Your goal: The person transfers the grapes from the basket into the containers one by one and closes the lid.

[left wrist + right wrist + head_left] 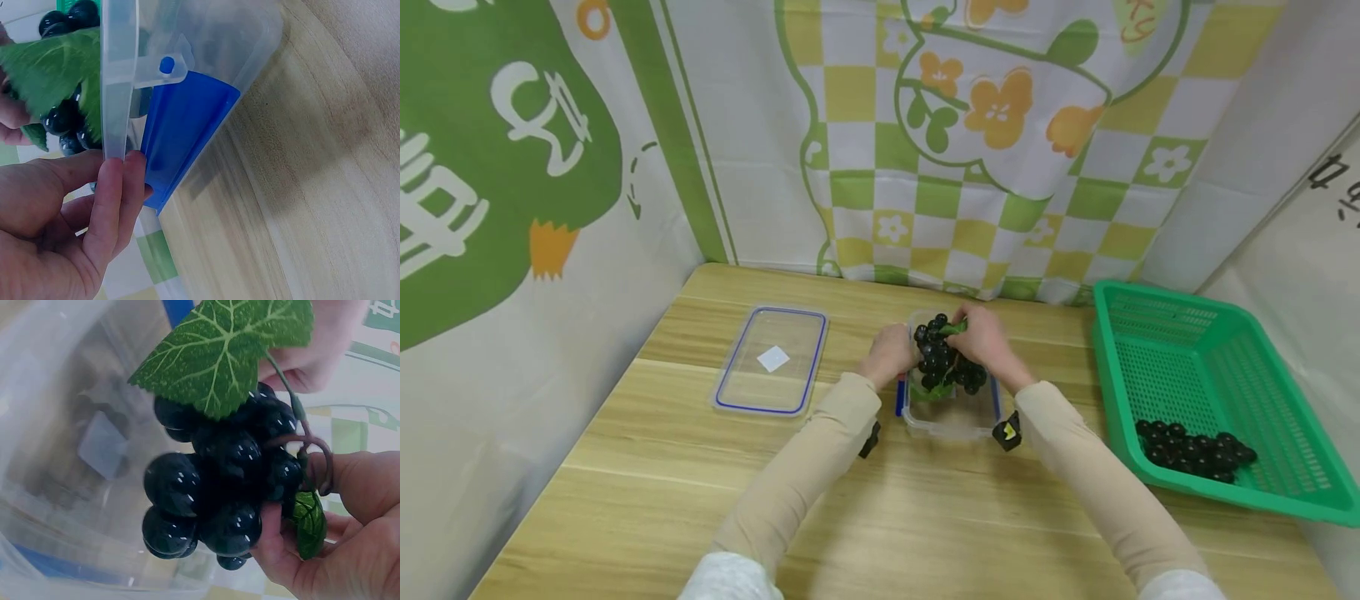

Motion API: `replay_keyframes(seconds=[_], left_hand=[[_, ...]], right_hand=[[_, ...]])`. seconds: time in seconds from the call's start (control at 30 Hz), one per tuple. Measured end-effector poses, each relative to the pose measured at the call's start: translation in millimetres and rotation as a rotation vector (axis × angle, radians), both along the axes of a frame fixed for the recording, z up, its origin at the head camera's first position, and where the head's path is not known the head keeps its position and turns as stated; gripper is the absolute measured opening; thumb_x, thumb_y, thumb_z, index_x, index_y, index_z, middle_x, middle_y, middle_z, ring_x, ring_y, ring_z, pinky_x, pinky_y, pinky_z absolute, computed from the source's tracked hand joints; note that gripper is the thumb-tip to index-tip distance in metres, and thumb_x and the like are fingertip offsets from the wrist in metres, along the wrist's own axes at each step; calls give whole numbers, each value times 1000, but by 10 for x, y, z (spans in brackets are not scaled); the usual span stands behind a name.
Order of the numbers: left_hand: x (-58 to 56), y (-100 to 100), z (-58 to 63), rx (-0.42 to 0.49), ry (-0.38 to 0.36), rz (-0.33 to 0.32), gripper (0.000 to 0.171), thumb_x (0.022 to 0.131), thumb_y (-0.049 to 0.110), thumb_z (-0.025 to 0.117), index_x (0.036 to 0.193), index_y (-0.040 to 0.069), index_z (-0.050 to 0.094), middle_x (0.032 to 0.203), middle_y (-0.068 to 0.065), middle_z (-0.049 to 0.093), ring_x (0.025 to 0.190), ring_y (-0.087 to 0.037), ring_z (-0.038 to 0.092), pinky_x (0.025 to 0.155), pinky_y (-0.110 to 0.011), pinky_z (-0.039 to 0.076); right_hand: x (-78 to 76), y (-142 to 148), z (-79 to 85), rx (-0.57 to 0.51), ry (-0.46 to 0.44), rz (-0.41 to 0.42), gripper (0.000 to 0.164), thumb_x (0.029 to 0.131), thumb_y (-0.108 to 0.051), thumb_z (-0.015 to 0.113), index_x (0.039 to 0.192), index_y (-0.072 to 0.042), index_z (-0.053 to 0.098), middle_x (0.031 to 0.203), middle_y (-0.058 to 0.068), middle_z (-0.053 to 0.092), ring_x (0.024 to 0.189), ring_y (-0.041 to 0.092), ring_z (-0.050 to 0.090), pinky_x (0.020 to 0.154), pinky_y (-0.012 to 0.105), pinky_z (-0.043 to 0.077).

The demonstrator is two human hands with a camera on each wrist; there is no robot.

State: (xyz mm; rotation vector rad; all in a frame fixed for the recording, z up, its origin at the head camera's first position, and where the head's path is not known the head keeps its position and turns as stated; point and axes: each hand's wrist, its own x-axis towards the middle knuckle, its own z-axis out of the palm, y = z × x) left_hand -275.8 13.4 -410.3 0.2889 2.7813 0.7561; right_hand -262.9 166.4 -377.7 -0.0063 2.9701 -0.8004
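Observation:
A bunch of dark grapes (937,358) with green leaves hangs over a clear plastic food container (955,429). My right hand (987,337) holds the bunch by its stem end, with fingers against the grapes (228,453) and a broad leaf (228,353) on top. My left hand (891,354) pinches the container's left rim (119,81), its fingertips beside a blue latch flap (187,125) that hangs folded down. Through the clear wall in the right wrist view, a pale square label (103,445) shows at the container's bottom.
A clear lid with a blue seal (771,360) lies flat on the wooden table (647,450) to the left. On the right stands a green plastic basket (1108,367), with another bunch of dark grapes (1195,452) in its near end. A patterned curtain (955,208) hangs behind the table.

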Motion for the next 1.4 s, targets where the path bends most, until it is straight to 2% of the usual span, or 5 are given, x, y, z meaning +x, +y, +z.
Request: replay_keyframes(seconds=[0.27,0.63,0.83,1.2,1.4], left_hand=[[18,9,-42,28,1,-8,13,82,12,63,81,-1,61,86,-17,69,41,-9,47,37,-16,40],[5,17,-55,24,-30,-10,14,83,11,68,88,-1,63,77,-12,68,44,-9,50,38,-17,43],[-20,8,-44,32,-22,-17,18,82,11,68,93,-2,61,77,-12,68,44,-9,50,39,-16,42],[-26,-1,-16,39,-29,-16,16,83,11,68,92,-1,61,76,-13,69,40,-7,49,37,-13,41],[-14,-11,-20,46,-41,-5,17,83,11,68,91,-2,61,77,-13,68,41,-7,49,37,-13,42]], right_hand=[[49,-3,-204,-26,75,-36,29,79,-10,64,106,-1,58,103,20,65,80,31,58,75,41,51],[65,-84,-455,-54,211,-127,29,76,-10,68,102,0,61,103,21,65,98,36,58,86,46,48],[3,-58,-515,-66,191,-121,29,77,-9,66,104,2,60,105,22,64,101,37,58,90,46,47],[-34,-51,-474,-43,16,-105,38,82,-13,64,116,1,54,118,21,60,106,36,56,91,48,48],[-16,-36,-408,-43,27,-61,46,84,-21,67,120,3,53,121,25,58,112,39,55,99,48,44]])
